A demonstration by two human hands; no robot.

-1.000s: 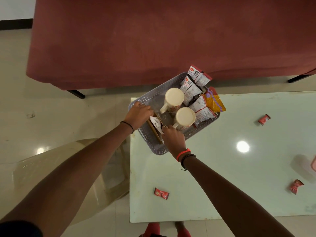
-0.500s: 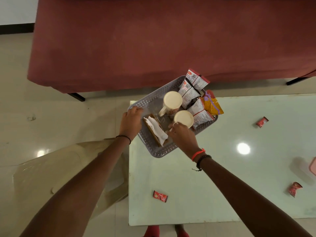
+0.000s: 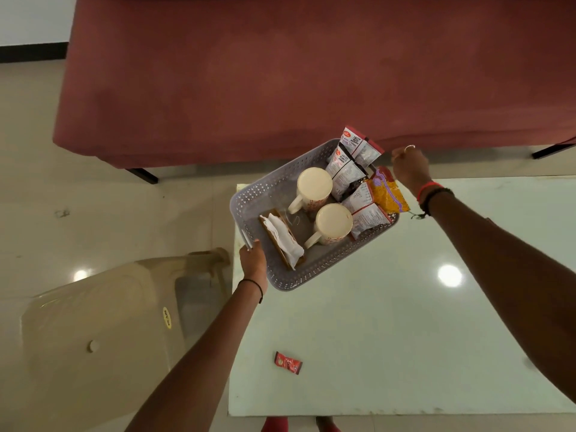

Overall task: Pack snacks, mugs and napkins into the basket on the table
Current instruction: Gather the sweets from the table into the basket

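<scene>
Two-handed, hold basket [image 3: 265,194] level at 11 o'clock corner of counter [image 3: 374,338] to steady mugs [image 3: 314,185], napkins [image 3: 282,236] and snacks [image 3: 346,173], with left grip [image 3: 253,263] clenching 7 o'clock rim and right grip [image 3: 410,168] curled at 1 o'clock, hold indiscernible.

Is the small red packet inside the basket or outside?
Outside: the red packet lies on the table, apart from the basket.

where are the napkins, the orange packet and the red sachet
napkins [image 3: 282,236], head view, middle of the white fold
orange packet [image 3: 388,194], head view, centre of its face
red sachet [image 3: 288,363], head view, centre of the wrapper
</scene>
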